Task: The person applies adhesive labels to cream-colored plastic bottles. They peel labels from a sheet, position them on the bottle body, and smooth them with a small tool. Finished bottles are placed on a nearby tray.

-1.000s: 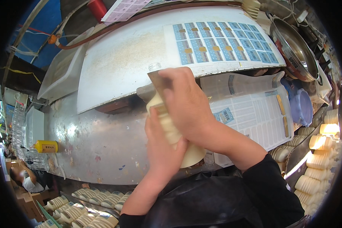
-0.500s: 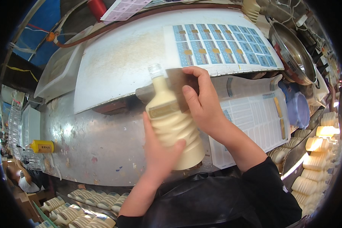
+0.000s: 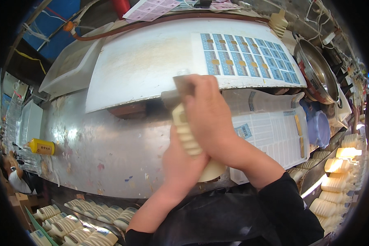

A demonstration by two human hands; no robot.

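Note:
A cream bottle [image 3: 188, 137] with a ridged body leans across the front of the metal table, its clear neck pointing away from me and blurred. My left hand [image 3: 181, 162] is wrapped round the lower body of the bottle. Across its upper body lies my right hand [image 3: 209, 112], closed on a brown flat scraper [image 3: 182, 85] that sticks out past the fingers beside the neck. The label area is hidden under the right hand. Beyond, on a white board [image 3: 135, 61], lies a sheet of blue labels [image 3: 238, 57] with gold patches.
A mostly peeled label sheet [image 3: 270, 135] hangs off the board at right, near a purple bucket [image 3: 319, 127] and a metal pan [image 3: 317, 67]. A yellow bottle [image 3: 42, 146] lies at left. Cream bottles [image 3: 63, 229] fill trays below. A person [image 3: 18, 176] is at far left.
My right hand has swung over the front of the bottle with the scraper, covering the label area. The left hand stays round the lower body. The whole view has shifted slightly.

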